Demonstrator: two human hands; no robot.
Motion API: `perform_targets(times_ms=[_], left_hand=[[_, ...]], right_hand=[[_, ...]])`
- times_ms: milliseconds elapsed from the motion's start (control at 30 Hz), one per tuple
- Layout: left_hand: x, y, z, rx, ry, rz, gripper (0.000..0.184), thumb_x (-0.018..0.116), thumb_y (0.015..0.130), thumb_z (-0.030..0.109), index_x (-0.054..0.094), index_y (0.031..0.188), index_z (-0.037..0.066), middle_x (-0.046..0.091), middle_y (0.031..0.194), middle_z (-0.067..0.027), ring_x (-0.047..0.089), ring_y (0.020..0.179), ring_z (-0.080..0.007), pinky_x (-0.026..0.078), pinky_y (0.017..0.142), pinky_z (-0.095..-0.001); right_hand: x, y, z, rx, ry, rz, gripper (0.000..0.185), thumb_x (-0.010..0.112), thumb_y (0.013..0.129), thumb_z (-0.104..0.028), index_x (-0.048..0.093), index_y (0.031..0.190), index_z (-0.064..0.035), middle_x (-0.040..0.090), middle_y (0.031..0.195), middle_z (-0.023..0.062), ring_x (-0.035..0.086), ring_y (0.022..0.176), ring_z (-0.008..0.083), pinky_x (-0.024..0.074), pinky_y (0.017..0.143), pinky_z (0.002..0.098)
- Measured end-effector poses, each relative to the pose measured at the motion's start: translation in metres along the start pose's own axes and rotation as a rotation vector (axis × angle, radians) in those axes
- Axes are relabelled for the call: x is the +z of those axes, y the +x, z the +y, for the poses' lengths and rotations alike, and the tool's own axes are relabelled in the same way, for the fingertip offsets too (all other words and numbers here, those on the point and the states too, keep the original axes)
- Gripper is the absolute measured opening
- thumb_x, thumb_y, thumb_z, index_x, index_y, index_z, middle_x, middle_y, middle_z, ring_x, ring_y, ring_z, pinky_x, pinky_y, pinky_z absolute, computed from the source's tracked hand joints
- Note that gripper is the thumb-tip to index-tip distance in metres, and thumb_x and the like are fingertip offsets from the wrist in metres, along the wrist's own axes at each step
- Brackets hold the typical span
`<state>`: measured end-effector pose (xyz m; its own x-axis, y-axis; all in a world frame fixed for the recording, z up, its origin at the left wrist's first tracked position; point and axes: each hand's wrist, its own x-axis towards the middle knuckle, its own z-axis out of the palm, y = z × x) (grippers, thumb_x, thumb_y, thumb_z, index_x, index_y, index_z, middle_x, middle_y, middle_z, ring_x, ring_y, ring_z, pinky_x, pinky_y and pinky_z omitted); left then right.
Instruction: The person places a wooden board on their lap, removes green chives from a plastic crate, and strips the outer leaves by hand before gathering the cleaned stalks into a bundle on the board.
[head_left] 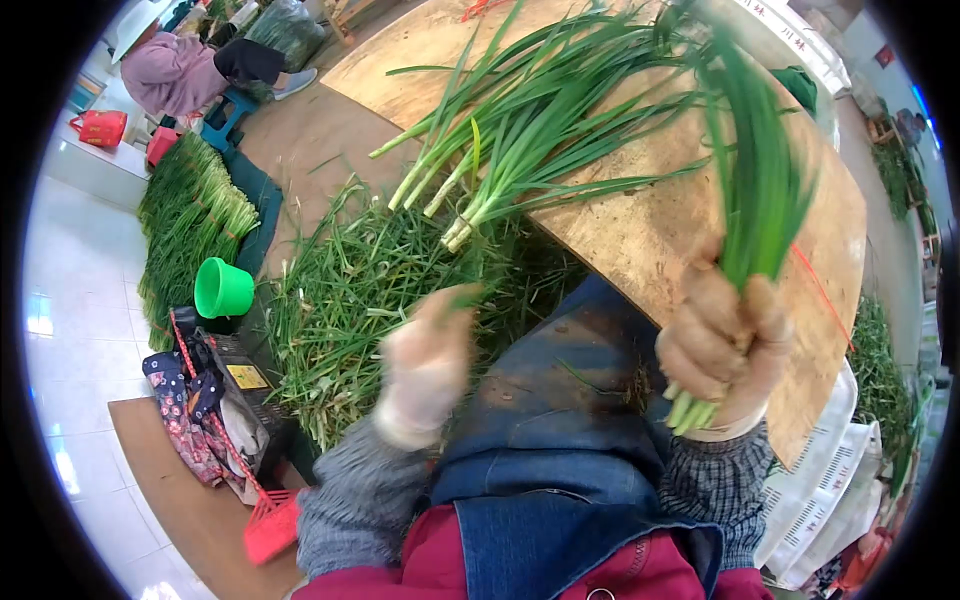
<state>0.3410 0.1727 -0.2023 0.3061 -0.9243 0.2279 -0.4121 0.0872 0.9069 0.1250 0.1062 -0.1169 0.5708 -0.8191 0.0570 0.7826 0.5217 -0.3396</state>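
My right hand (720,340), in a soiled pale glove, is wrapped round a bunch of green stalks (755,190); the pale stem ends stick out below the fist and the leaves point up, blurred. My left hand (430,350), gloved too and smeared by motion, is over the heap of leafy trimmings (340,310). A bit of green shows at its fingertips, too blurred to make out. Loose green stalks (540,140) lie on the wooden board (650,230), their pale ends hanging over its left edge.
At the left are a green bucket (222,288), bundled greens (190,220), a black crate (240,375) and a red plastic scoop (270,525). A person (180,70) sits at the upper left. White printed sacks (825,480) lie at the lower right.
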Motion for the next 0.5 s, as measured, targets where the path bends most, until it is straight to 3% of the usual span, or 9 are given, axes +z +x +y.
perform_targets(times_ms=[67,133,200,233,267,367,500], left_hand=[[-0.065,-0.015,-0.003,-0.343,0.126,0.13,0.02,0.05,0.092,0.015,0.061,0.1,0.002,0.049,0.057,0.0021,0.04,0.046,-0.0018,0.029,0.039,-0.0204],[-0.113,-0.028,-0.03,-0.595,0.441,0.208,0.023,0.054,0.089,0.021,0.061,0.098,0.002,0.053,0.058,-0.0011,0.045,0.044,-0.0098,0.036,0.042,-0.0243],[-0.132,-0.041,-0.058,-0.301,1.407,-0.073,0.034,0.059,0.083,0.029,0.058,0.103,0.0,0.06,0.074,-0.0103,0.055,0.061,-0.0231,0.046,0.058,-0.0338],[-0.121,-0.046,-0.06,-0.14,1.528,-0.011,0.046,0.062,0.078,0.034,0.055,0.108,0.0,0.059,0.095,-0.0174,0.055,0.088,-0.0333,0.043,0.079,-0.042],[-0.102,-0.033,-0.044,-0.067,1.341,0.007,0.047,0.063,0.078,0.031,0.052,0.112,0.0,0.055,0.107,-0.0183,0.05,0.099,-0.034,0.039,0.086,-0.0432],[-0.039,0.007,-0.01,0.476,0.769,0.113,0.043,0.07,0.07,0.005,0.053,0.109,0.0,0.056,0.096,-0.0163,0.054,0.088,-0.0292,0.047,0.073,-0.0365],[0.019,0.063,0.012,0.628,0.904,0.088,0.038,0.07,0.07,0.01,0.053,0.103,-0.001,0.053,0.09,-0.0123,0.052,0.082,-0.0254,0.046,0.07,-0.0336]], right_hand=[[-0.003,0.014,-0.003,-0.052,0.009,-0.018,0.04,0.053,0.084,-0.015,0.043,0.115,0.0076,0.039,0.058,-0.0023,0.035,0.041,0.0053,0.0319,0.033,0.0211],[-0.021,0.027,-0.001,-0.002,0.022,0.029,0.039,0.055,0.083,-0.014,0.044,0.113,0.0082,0.039,0.058,-0.002,0.036,0.042,0.0056,0.0329,0.034,0.0212],[-0.039,0.031,0.018,0.041,-0.005,0.178,0.03,0.055,0.082,-0.012,0.048,0.105,0.0066,0.039,0.06,-0.0016,0.037,0.045,0.0059,0.0324,0.036,0.0213],[-0.046,0.031,0.025,0.093,0.035,0.261,0.028,0.055,0.083,-0.012,0.049,0.104,0.0061,0.039,0.06,-0.0016,0.036,0.045,0.0061,0.0315,0.036,0.0213],[-0.051,0.03,0.03,0.144,0.073,0.348,0.027,0.055,0.083,-0.012,0.05,0.103,0.0057,0.039,0.061,-0.0017,0.035,0.044,0.0064,0.0306,0.036,0.0213],[-0.054,0.026,0.033,0.173,0.063,0.415,0.025,0.054,0.084,-0.011,0.05,0.102,0.0054,0.039,0.061,-0.0019,0.034,0.044,0.0065,0.0295,0.036,0.0213],[-0.024,0.014,0.014,0.087,0.067,0.257,0.029,0.051,0.085,-0.013,0.049,0.106,0.0061,0.037,0.06,-0.0019,0.035,0.044,0.0063,0.0307,0.036,0.0216]])
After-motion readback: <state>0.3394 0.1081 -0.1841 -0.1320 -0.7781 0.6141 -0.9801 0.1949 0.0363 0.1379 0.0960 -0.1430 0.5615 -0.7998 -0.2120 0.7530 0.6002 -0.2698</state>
